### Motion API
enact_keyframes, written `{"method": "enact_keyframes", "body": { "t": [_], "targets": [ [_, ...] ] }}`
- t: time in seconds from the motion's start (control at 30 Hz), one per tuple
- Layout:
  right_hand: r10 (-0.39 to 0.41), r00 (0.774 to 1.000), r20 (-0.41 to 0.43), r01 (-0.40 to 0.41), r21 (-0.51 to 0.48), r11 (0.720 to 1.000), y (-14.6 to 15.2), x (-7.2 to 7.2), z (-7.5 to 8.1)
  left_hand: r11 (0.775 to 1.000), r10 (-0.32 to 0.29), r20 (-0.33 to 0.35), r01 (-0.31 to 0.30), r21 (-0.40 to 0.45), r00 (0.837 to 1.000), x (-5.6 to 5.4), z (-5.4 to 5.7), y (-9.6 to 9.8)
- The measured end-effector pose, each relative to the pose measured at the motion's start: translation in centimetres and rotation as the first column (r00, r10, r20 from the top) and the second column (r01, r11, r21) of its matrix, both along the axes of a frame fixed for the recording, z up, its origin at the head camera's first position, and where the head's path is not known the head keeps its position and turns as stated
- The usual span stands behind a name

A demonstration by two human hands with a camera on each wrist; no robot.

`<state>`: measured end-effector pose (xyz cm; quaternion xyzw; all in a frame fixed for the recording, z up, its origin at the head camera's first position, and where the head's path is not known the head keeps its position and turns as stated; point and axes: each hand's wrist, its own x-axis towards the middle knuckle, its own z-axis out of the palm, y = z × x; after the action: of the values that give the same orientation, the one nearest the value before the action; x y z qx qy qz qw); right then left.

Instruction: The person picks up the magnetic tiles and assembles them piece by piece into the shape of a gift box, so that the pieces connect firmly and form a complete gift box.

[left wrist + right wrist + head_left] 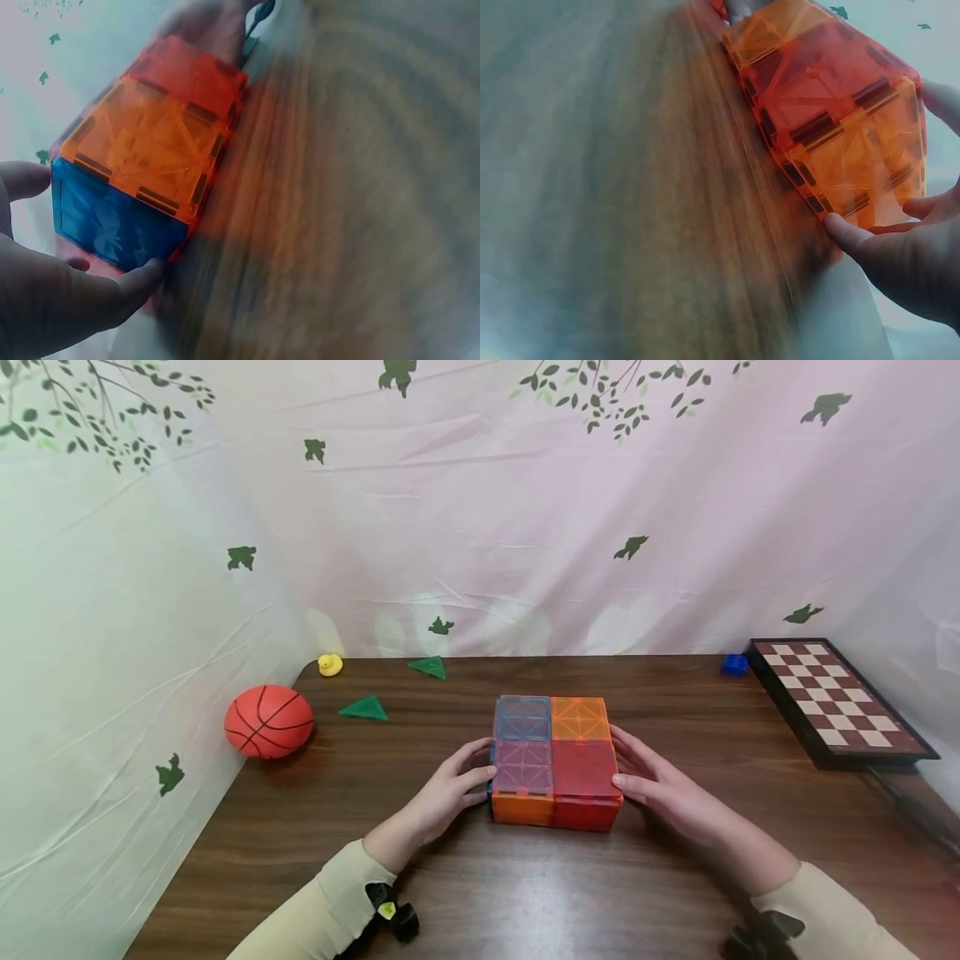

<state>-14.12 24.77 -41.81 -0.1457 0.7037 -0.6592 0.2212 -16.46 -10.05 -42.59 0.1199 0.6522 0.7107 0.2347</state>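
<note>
A low box of translucent magnetic tiles sits on the wooden table. Its top shows a blue, an orange, a purple and a red square. My left hand grips the left side, thumb near the front corner. On the opposite side, my right hand holds the box with its thumb by the front right edge. In the left wrist view, thumb and fingers span a blue side tile. The right wrist view shows the right hand around an orange side tile.
Two green triangle tiles lie at the back left, near a yellow rubber duck. A small basketball is at the left edge. To the right are a chessboard and a blue block. A printed curtain hangs behind.
</note>
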Motion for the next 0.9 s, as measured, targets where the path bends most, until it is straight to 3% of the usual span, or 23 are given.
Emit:
{"method": "enact_keyframes", "body": {
  "t": [0.17,0.3,0.37,0.43,0.5,0.53,0.6,0.67,0.7,0.77,0.9],
  "targets": [
    [0.006,1.0,0.006,-0.006,-0.025,1.0,0.2,-0.3,0.1,1.0,0.012,-0.006,-0.012,-0.017,1.0,0.4,0.1,0.3],
    [0.0,1.0,-0.004,0.0,-0.011,1.0,0.3,-0.6,0.2,0.998,0.036,-0.025,-0.037,-0.059,0.999,-0.2,0.6,-0.2],
    [-0.017,1.0,-0.004,0.017,-0.007,1.0,0.1,-1.0,0.1,0.99,0.067,-0.081,-0.077,-0.122,0.994,-1.1,1.0,-1.3],
    [-0.043,0.999,-0.001,0.043,-0.002,0.999,0.0,-1.4,0.1,0.956,0.104,-0.204,-0.154,-0.248,0.973,-2.6,1.7,-3.0],
    [-0.07,0.998,0.006,0.07,-0.008,0.998,-0.1,-2.0,0.1,0.878,0.109,-0.336,-0.249,-0.408,0.935,-4.5,2.5,-5.1],
    [-0.081,0.997,0.011,0.081,-0.014,0.997,-0.2,-2.4,0.0,0.819,0.098,-0.394,-0.299,-0.489,0.914,-5.6,2.8,-6.2],
    [-0.102,0.995,0.021,0.103,-0.028,0.994,-0.3,-3.2,0.0,0.677,0.063,-0.471,-0.384,-0.627,0.88,-7.7,3.2,-8.6],
    [-0.119,0.993,0.028,0.12,-0.05,0.992,-0.4,-4.1,-0.2,0.563,0.029,-0.481,-0.412,-0.716,0.876,-9.6,3.2,-10.7],
    [-0.127,0.991,0.028,0.129,-0.062,0.99,-0.5,-4.5,-0.3,0.519,0.016,-0.475,-0.413,-0.748,0.88,-10.3,3.2,-11.6],
    [-0.15,0.988,0.032,0.152,-0.077,0.985,-0.7,-5.3,-0.6,0.457,-0.004,-0.455,-0.403,-0.793,0.891,-11.6,3.0,-13.1],
    [-0.166,0.985,0.045,0.169,-0.099,0.981,-1.1,-6.5,-1.0,0.403,-0.051,-0.404,-0.352,-0.845,0.913,-12.8,2.5,-14.6]
  ]
}}
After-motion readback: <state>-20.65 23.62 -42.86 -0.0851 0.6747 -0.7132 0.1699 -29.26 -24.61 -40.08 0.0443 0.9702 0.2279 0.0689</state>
